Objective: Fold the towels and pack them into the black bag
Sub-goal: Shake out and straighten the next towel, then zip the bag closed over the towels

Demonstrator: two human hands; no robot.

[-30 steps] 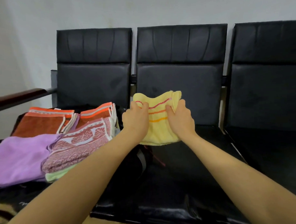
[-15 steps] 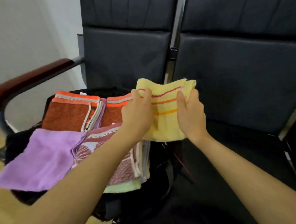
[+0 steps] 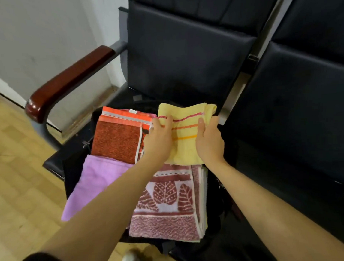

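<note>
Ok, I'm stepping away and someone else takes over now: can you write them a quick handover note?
Left hand and right hand each grip a side of the folded yellow towel, held over the black bag.
Rust towel, purple towel and leaf-patterned towel lie folded on the bag.
Left: set the yellow towel down with the others.
</note>
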